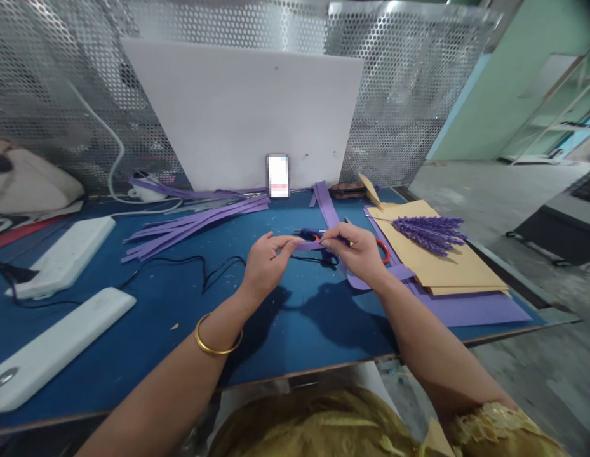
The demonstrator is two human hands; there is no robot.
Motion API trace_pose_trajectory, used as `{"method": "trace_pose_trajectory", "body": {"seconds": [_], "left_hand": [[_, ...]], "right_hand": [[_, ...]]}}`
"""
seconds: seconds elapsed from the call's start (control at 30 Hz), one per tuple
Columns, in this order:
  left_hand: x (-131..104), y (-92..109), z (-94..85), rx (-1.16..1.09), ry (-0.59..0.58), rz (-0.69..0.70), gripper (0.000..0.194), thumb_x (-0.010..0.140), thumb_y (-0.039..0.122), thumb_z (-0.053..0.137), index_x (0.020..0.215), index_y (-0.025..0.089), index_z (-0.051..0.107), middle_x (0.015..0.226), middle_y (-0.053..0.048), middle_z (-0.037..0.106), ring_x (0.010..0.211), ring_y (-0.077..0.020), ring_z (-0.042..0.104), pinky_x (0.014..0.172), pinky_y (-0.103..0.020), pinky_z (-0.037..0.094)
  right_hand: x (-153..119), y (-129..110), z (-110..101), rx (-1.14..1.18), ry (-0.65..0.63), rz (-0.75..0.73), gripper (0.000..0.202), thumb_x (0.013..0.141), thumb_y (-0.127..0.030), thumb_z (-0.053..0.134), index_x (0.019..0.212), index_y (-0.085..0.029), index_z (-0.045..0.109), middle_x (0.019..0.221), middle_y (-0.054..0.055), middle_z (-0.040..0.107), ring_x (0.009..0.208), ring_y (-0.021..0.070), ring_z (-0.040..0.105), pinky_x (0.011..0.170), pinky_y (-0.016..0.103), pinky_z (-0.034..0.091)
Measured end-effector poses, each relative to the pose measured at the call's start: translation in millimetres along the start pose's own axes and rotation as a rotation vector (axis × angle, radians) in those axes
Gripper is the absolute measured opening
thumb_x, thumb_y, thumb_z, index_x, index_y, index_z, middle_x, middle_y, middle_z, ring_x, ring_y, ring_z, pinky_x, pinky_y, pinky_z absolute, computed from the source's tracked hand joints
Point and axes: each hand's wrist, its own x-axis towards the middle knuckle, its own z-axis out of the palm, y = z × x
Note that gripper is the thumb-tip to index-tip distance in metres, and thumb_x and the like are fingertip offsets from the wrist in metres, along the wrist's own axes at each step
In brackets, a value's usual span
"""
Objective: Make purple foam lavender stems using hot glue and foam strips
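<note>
A short purple strip (307, 245) is stretched between my two hands above the blue table. My left hand (268, 263) pinches its left end between thumb and fingers. At the other end my right hand (354, 251) is closed on the strip with thumb and forefinger. Behind and below my right hand lie red-handled scissors (383, 252), partly covered by it. A dark blue glue gun (310, 233) with a black cord rests just beyond the strip. Longer purple paper (327, 206) runs across the table behind my right hand, with a loose curl near my wrist.
Several purple strips (194, 225) lie at the back left. White power strips (61, 257) and a long white device (61, 343) occupy the left. A lit phone (278, 176) leans on a white board (256, 114). Lavender-like stems (430, 233) rest on tan paper (447, 273) at right.
</note>
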Motion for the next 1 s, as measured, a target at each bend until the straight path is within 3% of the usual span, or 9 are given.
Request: {"method": "trace_pose_trajectory", "body": {"seconds": [0.2,0.33,0.43,0.6,0.8,1.0], "left_hand": [[-3,2,2.9,0.065,0.026,0.051,0.017,0.085,0.034,0.065,0.074,0.026,0.074,0.079,0.003,0.078,0.076,-0.0178,0.071,0.115,-0.046,0.035],[-3,0,2.9,0.084,0.062,0.116,0.021,0.091,0.029,0.056,0.089,0.027,0.077,0.093,0.0,0.08,0.086,-0.0183,0.072,0.117,-0.048,0.031],[-3,1,2.6,0.079,0.031,0.131,0.019,0.091,0.033,0.06,0.092,0.027,0.077,0.096,0.0,0.08,0.089,-0.0193,0.073,0.118,-0.05,0.027],[-5,3,3.6,0.134,0.026,0.161,0.015,0.087,0.03,0.065,0.077,0.026,0.075,0.082,0.002,0.078,0.077,-0.0169,0.071,0.119,-0.049,0.028],[-4,0,6.3,0.135,-0.037,0.161,0.017,0.092,0.03,0.059,0.091,0.027,0.076,0.094,0.002,0.079,0.086,-0.0176,0.072,0.119,-0.05,0.026],[-5,2,5.4,0.181,-0.124,0.142,0.025,0.093,0.029,0.056,0.074,0.023,0.071,0.078,0.005,0.076,0.074,-0.0151,0.068,0.119,-0.049,0.027]], "right_hand": [[-1,-1,2,-0.043,-0.059,-0.046,0.009,0.089,-0.026,0.066,0.082,-0.024,0.071,0.082,0.001,0.073,0.078,0.0182,0.066,0.076,0.032,0.047],[-1,-1,1,-0.069,-0.048,-0.08,0.009,0.092,-0.024,0.063,0.088,-0.025,0.071,0.086,0.001,0.074,0.081,0.0181,0.066,0.079,0.032,0.047],[-2,0,2,-0.073,-0.055,-0.11,0.009,0.091,-0.022,0.063,0.088,-0.024,0.071,0.086,0.001,0.074,0.081,0.0175,0.067,0.079,0.032,0.047],[-3,1,7,-0.082,-0.099,-0.113,0.006,0.089,-0.022,0.066,0.086,-0.025,0.071,0.085,0.0,0.074,0.083,0.0183,0.067,0.081,0.032,0.046],[-3,3,6,-0.11,-0.081,0.001,0.003,0.086,-0.021,0.068,0.085,-0.023,0.069,0.085,0.001,0.073,0.078,0.0178,0.064,0.072,0.029,0.044],[-4,5,12,-0.11,-0.142,-0.038,0.006,0.085,-0.018,0.068,0.081,-0.022,0.067,0.079,0.0,0.072,0.076,0.0165,0.063,0.075,0.028,0.043]]}}
